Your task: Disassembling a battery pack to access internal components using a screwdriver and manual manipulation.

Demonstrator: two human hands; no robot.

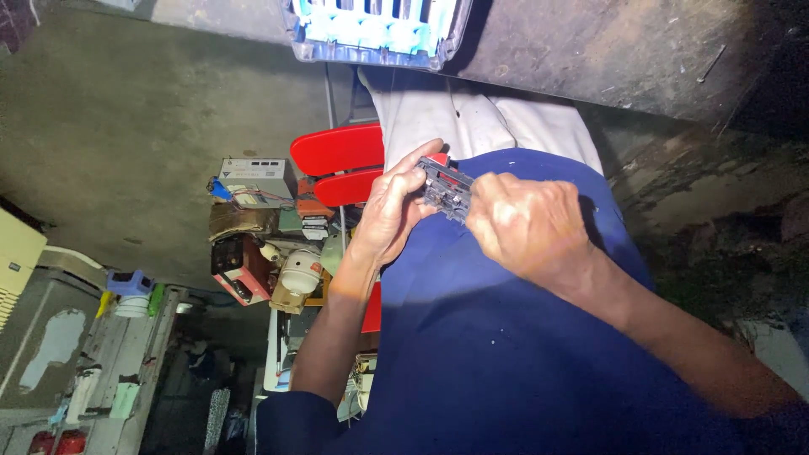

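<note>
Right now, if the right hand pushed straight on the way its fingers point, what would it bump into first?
The right hand points left and already touches the small grey part. Just past it are the left hand's fingers, gripping the other side. Depth looks shared, though not certain.

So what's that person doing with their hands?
A person holds a small grey part in both hands over their lap. The left hand grips it from one side, and the right hand closes on the other end. The part has a bit of red on it. Beside them is a heap of old electrical parts, a red chair and a blue crate. What the part is, I cannot tell.
</note>
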